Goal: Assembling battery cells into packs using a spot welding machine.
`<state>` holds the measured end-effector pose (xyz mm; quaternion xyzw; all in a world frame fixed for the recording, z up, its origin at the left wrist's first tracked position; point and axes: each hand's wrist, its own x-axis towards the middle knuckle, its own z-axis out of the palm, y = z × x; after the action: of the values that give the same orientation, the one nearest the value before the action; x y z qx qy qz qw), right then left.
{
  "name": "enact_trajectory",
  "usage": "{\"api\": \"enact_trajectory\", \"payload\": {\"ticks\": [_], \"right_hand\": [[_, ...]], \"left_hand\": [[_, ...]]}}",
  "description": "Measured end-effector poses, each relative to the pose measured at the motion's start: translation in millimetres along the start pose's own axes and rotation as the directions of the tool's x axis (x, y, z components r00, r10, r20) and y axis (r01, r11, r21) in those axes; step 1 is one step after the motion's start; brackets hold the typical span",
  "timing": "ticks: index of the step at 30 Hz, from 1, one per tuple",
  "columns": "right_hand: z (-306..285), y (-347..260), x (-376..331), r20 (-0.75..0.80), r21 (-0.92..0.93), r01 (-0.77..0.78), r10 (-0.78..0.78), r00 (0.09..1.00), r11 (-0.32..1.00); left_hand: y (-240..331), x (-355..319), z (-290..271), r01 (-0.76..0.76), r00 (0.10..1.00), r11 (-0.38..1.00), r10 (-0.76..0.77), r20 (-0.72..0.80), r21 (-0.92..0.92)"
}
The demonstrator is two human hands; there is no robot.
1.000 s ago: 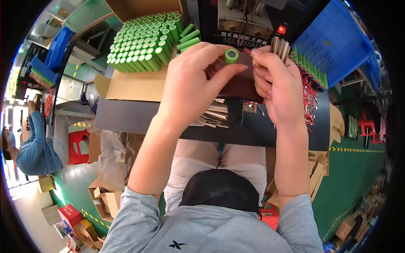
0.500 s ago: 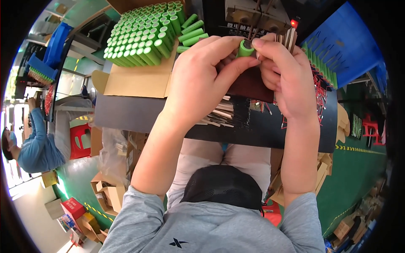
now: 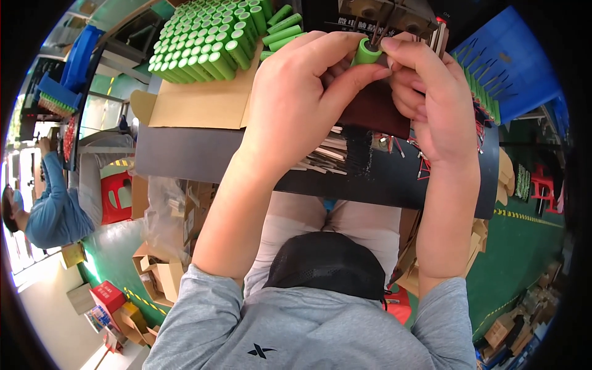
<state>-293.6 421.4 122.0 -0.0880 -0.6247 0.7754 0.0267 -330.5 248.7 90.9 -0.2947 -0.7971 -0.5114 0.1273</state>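
Observation:
A green cylindrical battery cell (image 3: 365, 54) is pinched between the thumb and forefinger of my left hand (image 3: 299, 92), its end tilted up toward two thin rods (image 3: 383, 26) of the machine. Close by that end, the thumb and forefinger of my right hand (image 3: 431, 92) are pressed together. Whatever lies between them is too small to make out. Many more green battery cells (image 3: 206, 43) stand in a block on a cardboard box (image 3: 194, 111) to the left. A few loose cells (image 3: 285, 24) lie beside the block.
Thin strips (image 3: 327, 154) and red wire pieces (image 3: 422, 163) lie on the dark table (image 3: 185, 151). Cells with leads (image 3: 481, 89) line a blue bin (image 3: 515, 61) at right. Another person (image 3: 58, 209) sits at far left. Cardboard boxes (image 3: 161, 277) stand on the floor.
Both hands and the cell appear slightly further right and higher in the picture, which has shifted too. The hold on the cell is the same. The machine's red light is now less visible.

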Motion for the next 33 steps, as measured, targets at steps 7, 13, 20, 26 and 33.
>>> {"api": "enact_trajectory", "payload": {"ticks": [7,13,20,26,33], "right_hand": [[-4.2,1.9,1.6,0.024,0.002,-0.006,0.006,1.0,1.0],[-2.6,1.4,-0.7,-0.006,0.016,0.001,-0.001,1.0,1.0],[3.9,1.0,-4.8,-0.005,0.038,0.0,0.0,1.0,0.999],[-4.9,2.9,-1.5,0.025,0.017,-0.001,0.0,1.0,1.0],[-2.2,2.1,-1.1,0.022,0.023,-0.018,0.017,1.0,1.0]], "left_hand": [[-0.8,2.5,1.3,-0.111,0.991,0.993,0.108,-0.081,-0.034],[-1.2,2.3,1.7,-0.127,0.988,0.992,0.127,-0.089,0.001],[-2.0,0.0,1.4,-0.11,0.99,0.993,0.106,-0.093,-0.035],[-0.3,0.6,0.8,-0.116,0.989,0.993,0.115,-0.087,0.003],[-0.9,0.4,0.5,-0.121,0.989,0.993,0.121,-0.089,0.0]]}}
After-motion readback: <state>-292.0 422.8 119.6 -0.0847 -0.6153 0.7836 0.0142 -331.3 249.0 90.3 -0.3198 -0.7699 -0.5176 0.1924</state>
